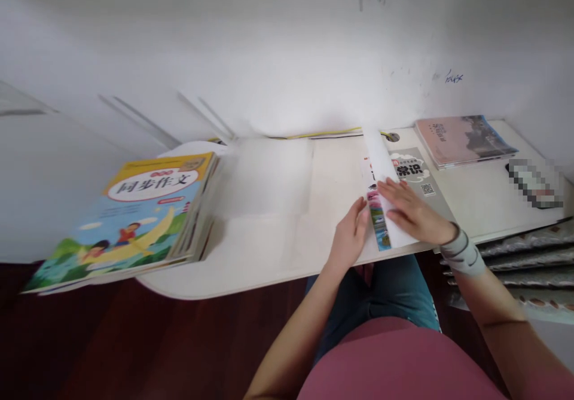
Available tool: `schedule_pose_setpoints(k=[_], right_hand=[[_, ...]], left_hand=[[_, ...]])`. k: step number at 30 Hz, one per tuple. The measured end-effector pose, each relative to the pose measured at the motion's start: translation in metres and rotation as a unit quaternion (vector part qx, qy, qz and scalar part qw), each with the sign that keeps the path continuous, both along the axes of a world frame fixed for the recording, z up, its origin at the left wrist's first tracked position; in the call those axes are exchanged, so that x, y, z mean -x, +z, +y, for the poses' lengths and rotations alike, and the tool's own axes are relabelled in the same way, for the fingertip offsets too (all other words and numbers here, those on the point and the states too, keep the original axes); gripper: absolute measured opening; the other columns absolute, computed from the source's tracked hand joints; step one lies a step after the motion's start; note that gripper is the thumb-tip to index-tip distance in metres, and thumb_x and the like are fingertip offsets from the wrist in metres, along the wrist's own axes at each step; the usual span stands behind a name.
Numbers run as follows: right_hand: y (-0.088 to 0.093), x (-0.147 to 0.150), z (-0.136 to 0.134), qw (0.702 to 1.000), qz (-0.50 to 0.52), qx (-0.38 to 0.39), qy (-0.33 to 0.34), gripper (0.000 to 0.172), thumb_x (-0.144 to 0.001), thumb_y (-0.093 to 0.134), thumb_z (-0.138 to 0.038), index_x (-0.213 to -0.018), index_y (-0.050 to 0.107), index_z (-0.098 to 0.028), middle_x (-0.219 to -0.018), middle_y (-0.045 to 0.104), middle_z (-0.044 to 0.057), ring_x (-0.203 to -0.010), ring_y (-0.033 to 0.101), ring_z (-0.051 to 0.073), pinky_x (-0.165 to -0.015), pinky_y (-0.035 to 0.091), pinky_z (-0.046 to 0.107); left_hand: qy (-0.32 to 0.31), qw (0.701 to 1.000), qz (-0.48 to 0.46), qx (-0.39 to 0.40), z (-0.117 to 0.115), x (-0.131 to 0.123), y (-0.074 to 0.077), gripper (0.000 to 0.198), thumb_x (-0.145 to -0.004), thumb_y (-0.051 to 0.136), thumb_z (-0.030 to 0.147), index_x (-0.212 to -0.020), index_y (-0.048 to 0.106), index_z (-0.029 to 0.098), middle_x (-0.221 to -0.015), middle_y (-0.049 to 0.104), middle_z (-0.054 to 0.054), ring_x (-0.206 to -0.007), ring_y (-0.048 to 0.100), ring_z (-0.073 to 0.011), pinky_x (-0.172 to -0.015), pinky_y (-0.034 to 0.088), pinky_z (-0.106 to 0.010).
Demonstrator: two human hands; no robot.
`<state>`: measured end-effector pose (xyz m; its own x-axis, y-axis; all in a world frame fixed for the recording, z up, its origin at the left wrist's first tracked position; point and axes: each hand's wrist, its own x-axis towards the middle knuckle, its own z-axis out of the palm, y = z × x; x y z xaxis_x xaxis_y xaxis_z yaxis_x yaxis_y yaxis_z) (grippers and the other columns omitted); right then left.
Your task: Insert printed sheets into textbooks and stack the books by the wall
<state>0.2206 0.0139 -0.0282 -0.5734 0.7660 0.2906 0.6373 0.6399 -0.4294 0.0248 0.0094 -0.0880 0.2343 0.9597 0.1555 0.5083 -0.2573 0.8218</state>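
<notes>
I have the desk running left as working room to the tall book stack, which overhangs its rounded left end. By the near edge lies the grey book, a white flap folded up along its left part. My right grip presses that flap, fingers spread, grasping nothing; my left grip, half open, sits at the book's left edge, visibly holding nothing.
</notes>
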Motion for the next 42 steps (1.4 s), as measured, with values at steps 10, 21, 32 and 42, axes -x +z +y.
schedule_pose_setpoints(k=[10,21,32,42], right_hand=[[-0.037,0.069,0.011,0.975,-0.19,-0.106,-0.055,0.041,-0.093,0.039,-0.022,-0.127,0.052,-0.004,-0.139,0.047,0.019,-0.134,0.034,0.03,-0.111,0.024,0.051],[-0.063,0.104,0.012,0.963,-0.231,-0.118,-0.075,0.039,-0.091,0.039,-0.017,-0.122,0.056,-0.002,-0.135,0.049,0.022,-0.13,0.04,0.032,-0.109,0.027,0.051],[-0.035,0.107,0.012,0.978,-0.19,-0.077,-0.042,0.044,-0.092,0.035,-0.019,-0.132,0.048,-0.006,-0.141,0.044,0.018,-0.135,0.034,0.029,-0.11,0.024,0.048],[-0.046,0.069,0.112,0.984,-0.124,0.012,-0.131,0.069,-0.082,0.057,-0.047,-0.14,0.037,-0.015,-0.155,0.01,0.017,-0.138,0.011,0.045,-0.102,0.023,0.064]], left_hand=[[0.023,0.948,0.311,-0.056,-0.003,0.055,-0.014,0.052,-0.091,0.047,0.037,-0.136,0.043,0.013,-0.145,0.039,-0.017,-0.137,0.029,-0.0329,-0.109,0.025,-0.055],[0.037,0.93,0.347,-0.117,-0.01,0.064,-0.029,0.047,-0.095,0.037,0.037,-0.134,0.048,0.015,-0.14,0.048,-0.01,-0.132,0.04,-0.0237,-0.11,0.029,-0.042],[0.023,0.942,0.326,-0.077,-0.01,0.063,-0.027,0.048,-0.092,0.04,0.028,-0.137,0.042,0.011,-0.144,0.042,-0.012,-0.136,0.034,-0.0247,-0.111,0.026,-0.045],[0.023,0.942,0.322,-0.088,-0.013,0.065,-0.027,0.046,-0.091,0.039,0.022,-0.136,0.045,0.016,-0.145,0.041,-0.013,-0.136,0.034,-0.0263,-0.11,0.028,-0.048]])
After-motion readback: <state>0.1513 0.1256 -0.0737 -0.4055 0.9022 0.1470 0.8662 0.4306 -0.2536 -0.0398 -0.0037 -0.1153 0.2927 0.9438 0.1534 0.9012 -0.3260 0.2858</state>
